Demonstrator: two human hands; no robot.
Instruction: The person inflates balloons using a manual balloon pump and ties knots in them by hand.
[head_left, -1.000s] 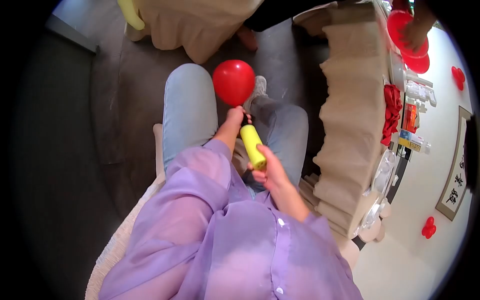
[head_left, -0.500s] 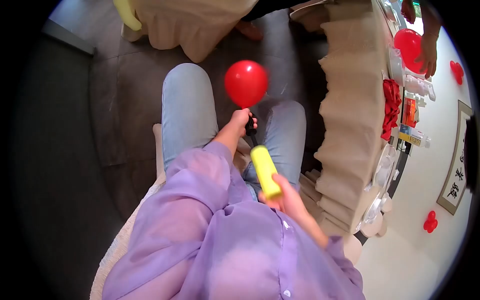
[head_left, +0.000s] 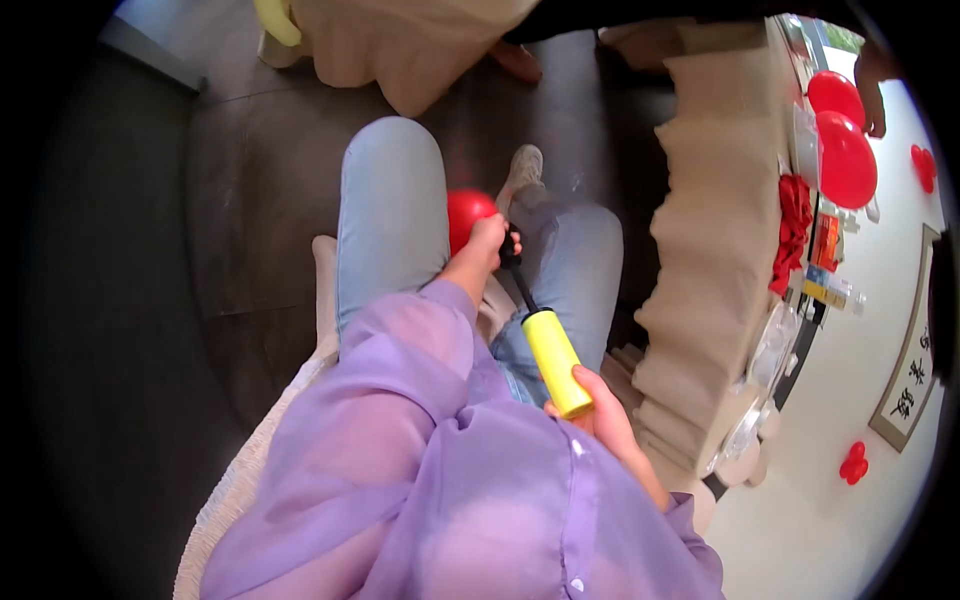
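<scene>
A yellow and black balloon pump (head_left: 556, 362) slants between my two hands above my lap. My left hand (head_left: 488, 242) is closed round its black end, fingers wrapped near the balloon's neck. Behind that hand and beside my left thigh hangs an inflated red balloon (head_left: 466, 213), partly hidden; whether its neck sits on the nozzle cannot be seen. My right hand (head_left: 606, 408) grips the lower end of the yellow barrel, thumb along its side. A length of black rod shows between barrel and black end.
To the right runs a cloth-covered table (head_left: 705, 230) with red fabric (head_left: 793, 232), clear plastic packages (head_left: 773, 345) and small boxes (head_left: 826, 262). Two red balloons (head_left: 846, 160) are by its far end, near another person's hand (head_left: 873, 100). A draped cloth (head_left: 400, 45) is ahead.
The red balloon has dropped from above my left hand to beside my thigh. A second red balloon shows by the table, where the other person's hand has moved up. My shoe has come into view.
</scene>
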